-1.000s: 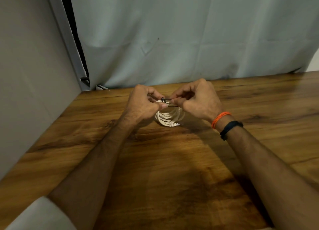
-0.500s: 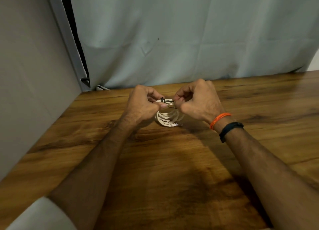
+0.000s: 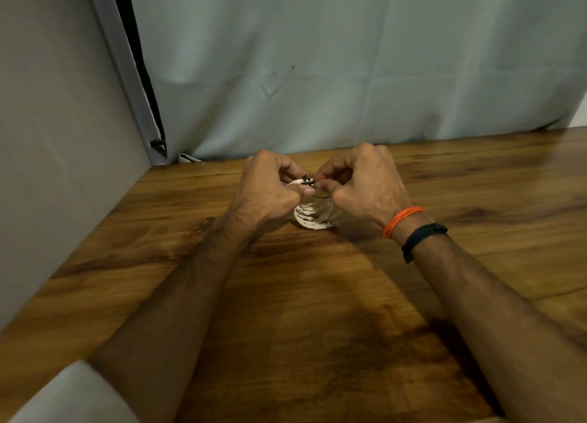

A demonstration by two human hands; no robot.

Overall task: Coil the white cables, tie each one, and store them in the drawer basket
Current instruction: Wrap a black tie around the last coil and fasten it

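A coiled white cable [image 3: 313,214] stands on edge on the wooden table [image 3: 301,311], its plug end resting on the wood. My left hand [image 3: 265,189] pinches the top of the coil between thumb and fingers. A thin black tie [image 3: 307,181] sits at the top of the coil, between both hands. My right hand [image 3: 362,183] pinches the tie's free end close to the left thumb. The drawer basket is not in view.
A pale grey curtain [image 3: 349,73] hangs along the table's far edge. A grey panel wall [image 3: 57,136] closes off the left side. An orange thread and a black band circle my right wrist [image 3: 413,229].
My right hand has shifted slightly left, closer to the left hand, pulling at the black tie. The coil stays in the same spot.
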